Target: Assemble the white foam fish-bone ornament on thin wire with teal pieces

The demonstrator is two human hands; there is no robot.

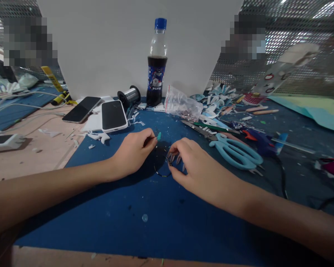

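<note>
My left hand (135, 152) rests on the blue mat (144, 215), fingers closed in a pinch on a thin tool with a small teal tip (159, 136). My right hand (189, 163) lies just to its right, fingers curled and pinching the end of a thin dark beaded strand (160, 173) that curves on the mat between both hands. Which beads are on it is too small to tell.
Light blue scissors (235, 150) lie right of my right hand. Behind stand a Pepsi bottle (156, 63), a wire spool (129, 95), a plastic bag of beads (180, 105) and two phones (113, 115). Paper scraps and tools clutter the back right.
</note>
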